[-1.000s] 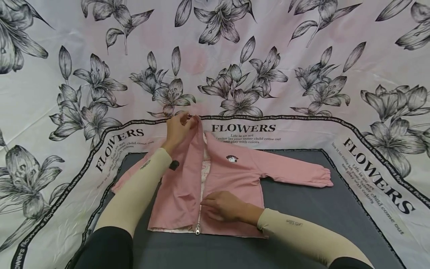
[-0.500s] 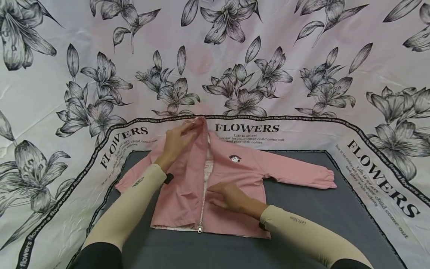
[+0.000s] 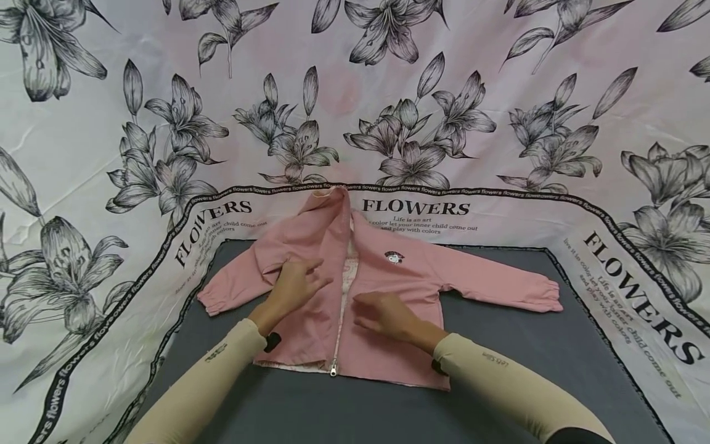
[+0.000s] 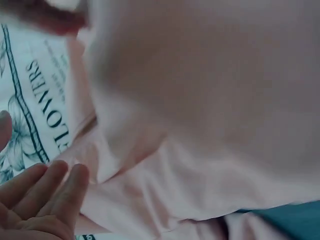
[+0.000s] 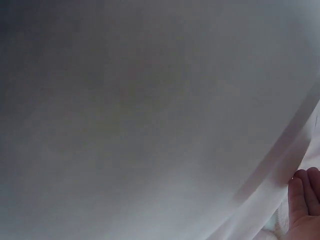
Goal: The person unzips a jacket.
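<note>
A pink zip jacket [image 3: 310, 333] lies front side up, its sleeves spread to both sides. The zipper pull [image 3: 333, 369] sits at the hem, and above it the front parts in a narrow gap that shows pale patterned lining [image 3: 349, 271]. Over the left front panel is my left hand [image 3: 295, 287], fingers spread and relaxed with nothing between them; its fingers [image 4: 75, 187] show beside the pink cloth in the left wrist view. My right hand [image 3: 391, 316] is over the right panel, fingertips beside the zipper edge. Straight fingers [image 5: 297, 192] appear at a fabric edge in the right wrist view.
Dark grey cloth [image 3: 288, 407] covers the surface under the jacket. A white floral sheet [image 3: 299, 92] rises behind and borders both sides. The raised collar [image 3: 333, 194] stands at the back, and a small character patch [image 3: 394, 258] marks the chest.
My left hand has let go of the collar and moved down over the left panel. The right hand has shifted slightly up along the zipper edge. The head view has drifted a little.
</note>
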Tool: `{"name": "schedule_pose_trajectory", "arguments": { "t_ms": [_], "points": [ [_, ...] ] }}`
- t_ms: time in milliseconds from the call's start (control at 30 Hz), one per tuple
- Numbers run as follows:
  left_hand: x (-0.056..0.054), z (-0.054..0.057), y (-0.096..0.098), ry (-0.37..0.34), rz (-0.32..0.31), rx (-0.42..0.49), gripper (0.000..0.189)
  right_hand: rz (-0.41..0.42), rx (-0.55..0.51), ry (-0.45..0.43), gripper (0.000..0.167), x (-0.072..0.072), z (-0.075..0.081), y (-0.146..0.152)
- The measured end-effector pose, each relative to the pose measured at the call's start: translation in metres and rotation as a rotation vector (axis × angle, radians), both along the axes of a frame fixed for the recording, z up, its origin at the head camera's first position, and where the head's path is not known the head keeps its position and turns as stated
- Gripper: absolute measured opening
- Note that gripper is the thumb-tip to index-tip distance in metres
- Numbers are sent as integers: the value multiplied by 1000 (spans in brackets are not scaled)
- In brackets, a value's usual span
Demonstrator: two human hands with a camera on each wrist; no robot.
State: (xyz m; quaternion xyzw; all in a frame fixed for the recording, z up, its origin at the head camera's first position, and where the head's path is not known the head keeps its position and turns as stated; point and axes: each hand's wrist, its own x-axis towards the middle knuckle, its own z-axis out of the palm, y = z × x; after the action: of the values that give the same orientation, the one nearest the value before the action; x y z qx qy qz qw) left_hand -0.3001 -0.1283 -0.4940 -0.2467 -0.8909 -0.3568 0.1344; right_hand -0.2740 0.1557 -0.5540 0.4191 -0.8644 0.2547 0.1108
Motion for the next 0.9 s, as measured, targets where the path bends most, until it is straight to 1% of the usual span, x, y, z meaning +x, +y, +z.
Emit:
{"name": "schedule_pose_trajectory", "arguments": {
  "t_ms": [33, 133, 200, 300, 400, 467, 533, 633, 667, 767, 800, 867, 900],
  "points": [
    [6, -4, -2, -27, -1, -10, 56, 0, 2, 2, 44, 0, -1, 0],
    [24, -15, -9, -77, 10, -63, 57, -3, 15, 7, 42, -2, -3, -1],
    [36, -21, -12, -102, 31, -110, 52, -20, 35, 5, 45, -3, -3, -2],
    [51, -30, -14, -144, 75, -210, 46, -66, 87, -22, 55, -5, -5, -3],
    [67, -38, -13, -187, 114, -295, 50, -112, 152, -59, 67, -6, -8, -6],
    [73, -41, -8, -210, 122, -327, 56, -137, 188, -72, 73, -7, -9, -4],
    [78, -42, -3, -236, 123, -345, 60, -153, 209, -73, 77, -9, -12, -4],
    [86, -44, 4, -249, 103, -369, 62, -173, 212, -65, 68, -10, -16, -4],
    [88, -46, 6, -262, 96, -376, 62, -178, 206, -63, 61, -10, -17, -5],
    [94, -52, 12, -270, 72, -419, 57, -188, 187, -37, 39, -8, -18, -9],
    [95, -56, 13, -276, 66, -431, 56, -188, 183, -25, 35, -7, -18, -10],
    [98, -59, 15, -281, 50, -441, 55, -179, 178, 8, 36, -5, -20, -12],
    [100, -61, 15, -267, 34, -447, 53, -176, 181, 29, 36, -3, -20, -13]
  ]
}}
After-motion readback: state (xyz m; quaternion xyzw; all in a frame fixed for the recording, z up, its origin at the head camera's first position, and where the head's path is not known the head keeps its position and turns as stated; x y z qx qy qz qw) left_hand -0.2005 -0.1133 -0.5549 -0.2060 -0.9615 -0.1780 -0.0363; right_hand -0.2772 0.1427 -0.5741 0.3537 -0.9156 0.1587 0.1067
